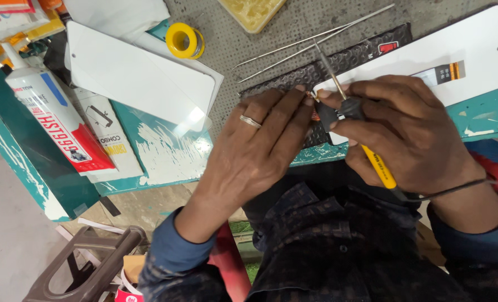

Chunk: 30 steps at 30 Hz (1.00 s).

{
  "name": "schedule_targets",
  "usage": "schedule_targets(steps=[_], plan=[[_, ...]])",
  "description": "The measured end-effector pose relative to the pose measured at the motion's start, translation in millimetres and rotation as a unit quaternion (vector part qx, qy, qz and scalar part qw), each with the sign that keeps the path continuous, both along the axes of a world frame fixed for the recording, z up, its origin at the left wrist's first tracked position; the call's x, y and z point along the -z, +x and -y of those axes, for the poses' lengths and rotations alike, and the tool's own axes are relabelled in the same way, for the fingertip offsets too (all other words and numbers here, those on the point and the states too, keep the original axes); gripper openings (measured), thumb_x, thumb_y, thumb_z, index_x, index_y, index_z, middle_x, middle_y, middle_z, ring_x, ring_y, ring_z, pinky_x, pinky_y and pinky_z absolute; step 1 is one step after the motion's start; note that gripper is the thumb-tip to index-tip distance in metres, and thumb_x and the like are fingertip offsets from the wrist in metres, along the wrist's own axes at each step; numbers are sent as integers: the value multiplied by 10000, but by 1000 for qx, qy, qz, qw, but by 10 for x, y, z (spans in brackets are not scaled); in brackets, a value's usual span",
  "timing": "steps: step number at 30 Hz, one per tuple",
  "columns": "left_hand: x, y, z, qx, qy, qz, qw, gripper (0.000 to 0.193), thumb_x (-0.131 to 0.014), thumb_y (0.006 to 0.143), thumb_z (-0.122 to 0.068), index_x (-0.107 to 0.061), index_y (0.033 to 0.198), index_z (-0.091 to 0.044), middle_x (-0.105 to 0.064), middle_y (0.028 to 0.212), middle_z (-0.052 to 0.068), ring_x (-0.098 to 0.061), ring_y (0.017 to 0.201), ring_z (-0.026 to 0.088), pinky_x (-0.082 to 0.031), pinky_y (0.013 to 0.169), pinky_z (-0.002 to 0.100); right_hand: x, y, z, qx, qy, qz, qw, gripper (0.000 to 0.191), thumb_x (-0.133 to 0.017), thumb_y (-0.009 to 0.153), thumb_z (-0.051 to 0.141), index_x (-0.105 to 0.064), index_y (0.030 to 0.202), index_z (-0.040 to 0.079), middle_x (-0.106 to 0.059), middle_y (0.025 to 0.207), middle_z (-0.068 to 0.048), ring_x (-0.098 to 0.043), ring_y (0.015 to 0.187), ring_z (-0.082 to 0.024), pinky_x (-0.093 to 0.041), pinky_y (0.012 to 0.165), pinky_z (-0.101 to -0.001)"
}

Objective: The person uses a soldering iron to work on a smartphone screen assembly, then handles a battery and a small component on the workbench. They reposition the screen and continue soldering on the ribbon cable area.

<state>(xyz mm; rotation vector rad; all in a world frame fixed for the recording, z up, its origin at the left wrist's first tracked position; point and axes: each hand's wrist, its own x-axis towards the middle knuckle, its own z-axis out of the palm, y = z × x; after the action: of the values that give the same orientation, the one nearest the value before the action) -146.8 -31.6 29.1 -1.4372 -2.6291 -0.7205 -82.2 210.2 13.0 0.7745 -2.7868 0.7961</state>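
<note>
My right hand (pixel 411 131) grips a soldering iron (pixel 349 112) with a black collar and yellow handle, its metal tip pointing up and away. My left hand (pixel 254 148), a ring on one finger, presses its fingertips on a small part at the edge of a dark textured mat (pixel 338 59), right beside the iron. The small part is mostly hidden by my fingers. A white panel (pixel 472 50) with a dark flex strip lies on the mat just beyond my right hand.
A yellow spool of solder wire (pixel 185 40), long metal tweezers (pixel 310 45), a white glossy panel (pixel 137 78), a white bottle with red label (pixel 53 114), a yellow tray (pixel 253 12) sit on the teal bench. A dark plastic stool (pixel 87 263) stands below left.
</note>
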Motion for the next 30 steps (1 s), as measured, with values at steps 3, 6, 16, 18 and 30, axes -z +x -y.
schedule_targets(steps=[3,6,16,18,30], plan=[[41,-22,102,36,-52,-45,997,412,-720,1081,-251,-640,1406,-10,-600,1440,122,-571,1294,263,-511,1045,381,8,-2,0,-1,9,9,1000,332,-783,766,63,-639,1064,94,-722,1300,-75,-594,1254,-301,-495,1016,-467],[58,-49,150,57,-100,-99,988,443,-673,1107,-296,-639,1454,-21,-603,1441,111,-573,1292,249,-504,1047,355,10,3,-1,2,5,18,1000,332,-760,783,52,-635,1084,112,-716,1307,-63,-589,1264,-305,-494,1039,-476],[24,-131,158,95,-149,-187,966,374,-657,1081,-303,-708,1366,-66,-628,1403,77,-608,1239,228,-490,1051,314,-2,26,35,46,-58,50,996,265,-741,851,28,-601,1058,117,-738,1217,-65,-622,1214,-291,-527,1002,-420],[7,-139,169,96,-149,-191,965,376,-662,1065,-273,-707,1380,-73,-629,1398,74,-605,1232,224,-487,1055,309,-23,54,61,82,-57,33,994,240,-744,869,21,-577,1025,97,-751,1181,-109,-641,1225,-286,-523,1035,-434],[18,-169,178,96,-151,-206,962,415,-635,1046,-232,-678,1439,-104,-624,1415,62,-595,1240,217,-476,1064,298,-87,20,189,122,-79,11,989,381,-863,853,46,-531,1041,43,-761,1050,-163,-678,1170,-269,-506,1025,-393]])
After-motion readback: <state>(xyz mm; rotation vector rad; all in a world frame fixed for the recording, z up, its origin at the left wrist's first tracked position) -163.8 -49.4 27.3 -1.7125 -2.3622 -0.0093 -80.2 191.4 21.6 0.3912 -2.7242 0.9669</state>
